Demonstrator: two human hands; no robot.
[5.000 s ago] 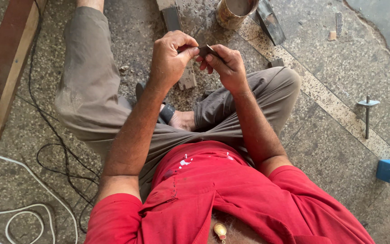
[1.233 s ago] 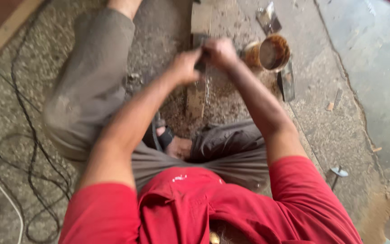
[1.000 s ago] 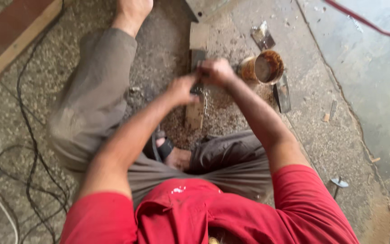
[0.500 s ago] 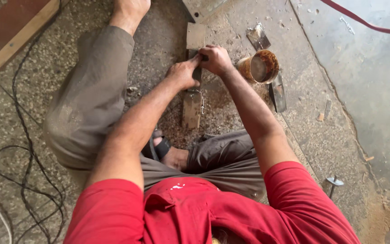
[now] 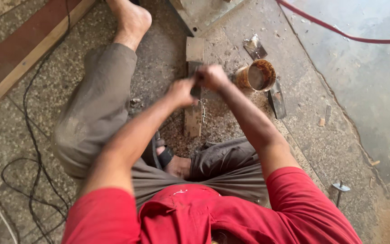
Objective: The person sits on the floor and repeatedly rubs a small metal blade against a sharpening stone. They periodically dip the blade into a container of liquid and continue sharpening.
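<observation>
I've got both hands closed together over the wood strip (image 5: 193,118) on the floor: left hand (image 5: 181,91), right hand (image 5: 212,77) gripping something small, blurred. Looks mid-stroke; next needs steady pressure along it.

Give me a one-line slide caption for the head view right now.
Seated on a stone floor, both hands, left hand and right hand, grip a dark tool over a wooden strip beside a rusty tin cup.

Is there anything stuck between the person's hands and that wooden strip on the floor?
Nothing visible is in the way. The left hand and the right hand are right on top of the wooden strip, gripping something small and dark. The rusty tin cup stands off to the side.
</observation>
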